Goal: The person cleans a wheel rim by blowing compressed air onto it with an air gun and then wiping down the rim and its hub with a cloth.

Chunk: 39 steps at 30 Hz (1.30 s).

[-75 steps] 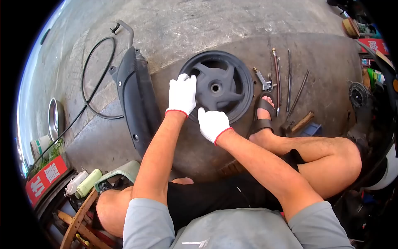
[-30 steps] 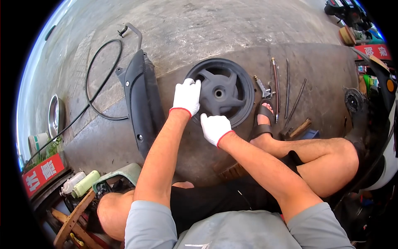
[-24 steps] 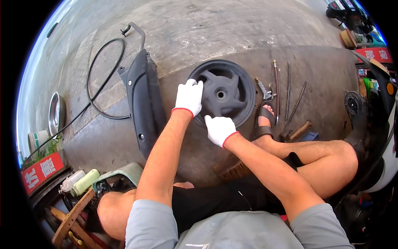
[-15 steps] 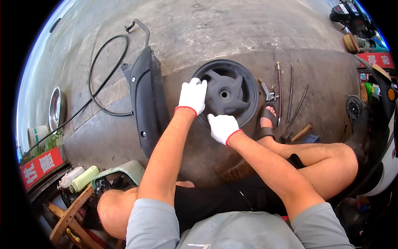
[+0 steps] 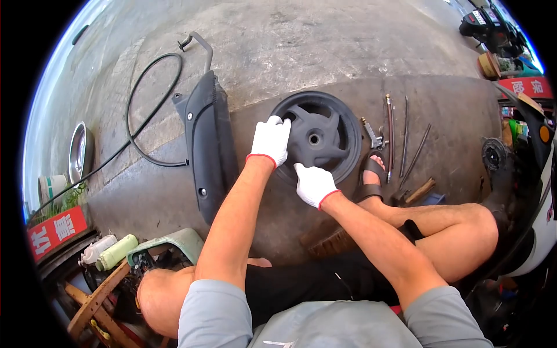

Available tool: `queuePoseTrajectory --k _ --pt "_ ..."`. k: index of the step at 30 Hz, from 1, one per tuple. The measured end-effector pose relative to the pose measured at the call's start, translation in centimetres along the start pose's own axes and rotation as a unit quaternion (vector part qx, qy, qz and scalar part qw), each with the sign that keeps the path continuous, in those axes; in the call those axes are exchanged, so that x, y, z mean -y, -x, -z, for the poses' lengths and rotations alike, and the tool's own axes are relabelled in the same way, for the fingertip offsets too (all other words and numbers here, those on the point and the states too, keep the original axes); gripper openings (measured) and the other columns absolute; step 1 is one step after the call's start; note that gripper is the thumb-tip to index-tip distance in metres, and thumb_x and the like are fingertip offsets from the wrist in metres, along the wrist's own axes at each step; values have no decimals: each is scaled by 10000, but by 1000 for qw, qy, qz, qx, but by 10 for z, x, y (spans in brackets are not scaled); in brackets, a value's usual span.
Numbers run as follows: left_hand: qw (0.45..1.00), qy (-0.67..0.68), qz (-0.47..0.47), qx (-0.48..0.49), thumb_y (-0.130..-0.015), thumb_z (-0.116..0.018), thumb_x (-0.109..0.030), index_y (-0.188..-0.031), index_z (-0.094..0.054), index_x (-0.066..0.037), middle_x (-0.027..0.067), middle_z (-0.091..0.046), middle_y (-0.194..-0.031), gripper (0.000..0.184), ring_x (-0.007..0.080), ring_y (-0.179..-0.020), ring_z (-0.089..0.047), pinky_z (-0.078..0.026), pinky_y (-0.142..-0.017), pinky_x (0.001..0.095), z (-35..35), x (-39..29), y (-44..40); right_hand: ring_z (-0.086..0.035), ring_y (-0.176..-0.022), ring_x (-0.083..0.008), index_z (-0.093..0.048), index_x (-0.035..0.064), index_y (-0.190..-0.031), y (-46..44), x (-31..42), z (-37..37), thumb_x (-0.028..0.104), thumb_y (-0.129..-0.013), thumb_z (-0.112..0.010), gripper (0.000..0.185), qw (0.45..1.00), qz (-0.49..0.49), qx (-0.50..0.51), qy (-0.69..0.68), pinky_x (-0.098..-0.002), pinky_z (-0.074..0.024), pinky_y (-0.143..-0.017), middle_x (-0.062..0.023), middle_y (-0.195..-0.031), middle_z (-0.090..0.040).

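A black spoked scooter wheel rim [image 5: 348, 152], without a tire, lies flat on the concrete floor in front of me. My left hand [image 5: 271, 141], in a white knit glove with a red cuff, is closed on the rim's left side, its fingertips curled and partly hidden from view. At the near edge, my right hand [image 5: 316, 184], gloved the same way, has its fingers folded around the rim, the thumb side pointing towards the hub. The hand covers what lies under its fingers. A round bore shows in the middle of the hub.
Left of the wheel lies a black exhaust muffler [image 5: 204, 139], with a black hose [image 5: 132, 104] looped beyond it. To the right are an air gun [image 5: 371, 133], several rods [image 5: 404, 136] and a wooden-handled tool [image 5: 420, 190]. A metal basin [image 5: 80, 152] stands far left.
The whole view has tilted slightly, so the scene sits a little lower. Both hands stay at the same parts of the wheel rim, the right one shifted very slightly.
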State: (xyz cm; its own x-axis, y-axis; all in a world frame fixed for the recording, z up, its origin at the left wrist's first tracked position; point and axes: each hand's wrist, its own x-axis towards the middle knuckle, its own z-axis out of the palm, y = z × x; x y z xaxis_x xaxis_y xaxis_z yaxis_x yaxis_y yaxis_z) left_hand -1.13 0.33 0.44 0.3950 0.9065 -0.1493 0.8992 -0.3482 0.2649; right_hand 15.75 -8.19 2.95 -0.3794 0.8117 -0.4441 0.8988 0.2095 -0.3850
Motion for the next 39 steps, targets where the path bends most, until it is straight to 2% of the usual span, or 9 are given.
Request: queuePoseTrajectory --k 5,8,10,13,16,19,29,32,39 --pt "1000 3 -13 18 -701 -769 -188 -1417 -562 -7 155 -675 -1208 767 313 -1219 -570 -484 -936 444 3 3 0 -702 -750 -417 -629 7 -1264 12 -6 -2 136 -938 -508 372 998 9 -57 -5 -532 -552 -694 -231 -807 -714" --pt "1000 10 -16 9 -759 -675 -124 -1397 -574 0 116 -696 -1168 658 270 -1247 -547 -473 -897 433 8 1 2 -712 -761 -402 -629 9 -1238 12 -1 4 134 -919 -514 362 999 22 -40 11 -519 -553 -698 -217 -818 -723" --pt "999 18 -6 44 -710 -806 -233 -1444 -540 1 173 -659 -1253 814 323 -1232 -568 -477 -978 443 7 2 1 -723 -780 -393 -630 14 -1211 11 2 8 138 -909 -512 347 999 25 -25 19 -511 -555 -708 -208 -836 -733" --pt "999 26 -9 42 -711 -813 -237 -1442 -541 3 175 -650 -1269 817 329 -1244 -558 -471 -986 445 9 1 1 -721 -764 -393 -627 43 -1038 10 3 9 150 -912 -524 195 999 22 -5 26 -515 -553 -698 -197 -815 -729" --pt "998 27 -7 52 -717 -812 -236 -1456 -522 4 175 -643 -1276 829 331 -1277 -531 -462 -997 456 11 -1 2 -722 -774 -393 -634 46 -1013 4 0 10 159 -926 -516 185 999 44 -1 23 -520 -552 -705 -198 -823 -729" --pt "998 27 -2 60 -720 -814 -243 -1488 -481 1 169 -638 -1285 872 325 -1301 -508 -455 -1003 463 11 -1 1 -714 -766 -409 -651 10 -1138 -4 0 14 142 -916 -510 294 998 49 30 20 -517 -552 -696 -219 -835 -727" --pt "998 30 0 48 -698 -829 -231 -1487 -485 -6 170 -621 -1305 890 327 -1295 -520 -449 -1014 457 6 -3 0 -725 -866 -409 -655 33 -1019 -9 4 11 186 -967 -476 242 998 -3 41 -37 -524 -557 -788 -222 -910 -737" --pt "999 30 2 42 -717 -819 -231 -1477 -499 -4 145 -640 -1279 855 299 -1308 -511 -455 -970 462 4 -3 0 -716 -849 -417 -638 16 -1051 2 3 16 143 -918 -504 227 998 -7 45 -39 -517 -558 -758 -230 -905 -729" --pt "999 20 -2 47 -717 -823 -234 -1479 -494 -3 136 -639 -1284 862 297 -1314 -508 -457 -967 460 5 -5 0 -715 -812 -419 -618 17 -1020 0 9 5 139 -921 -507 193 999 -7 18 -33 -517 -558 -729 -225 -866 -726"
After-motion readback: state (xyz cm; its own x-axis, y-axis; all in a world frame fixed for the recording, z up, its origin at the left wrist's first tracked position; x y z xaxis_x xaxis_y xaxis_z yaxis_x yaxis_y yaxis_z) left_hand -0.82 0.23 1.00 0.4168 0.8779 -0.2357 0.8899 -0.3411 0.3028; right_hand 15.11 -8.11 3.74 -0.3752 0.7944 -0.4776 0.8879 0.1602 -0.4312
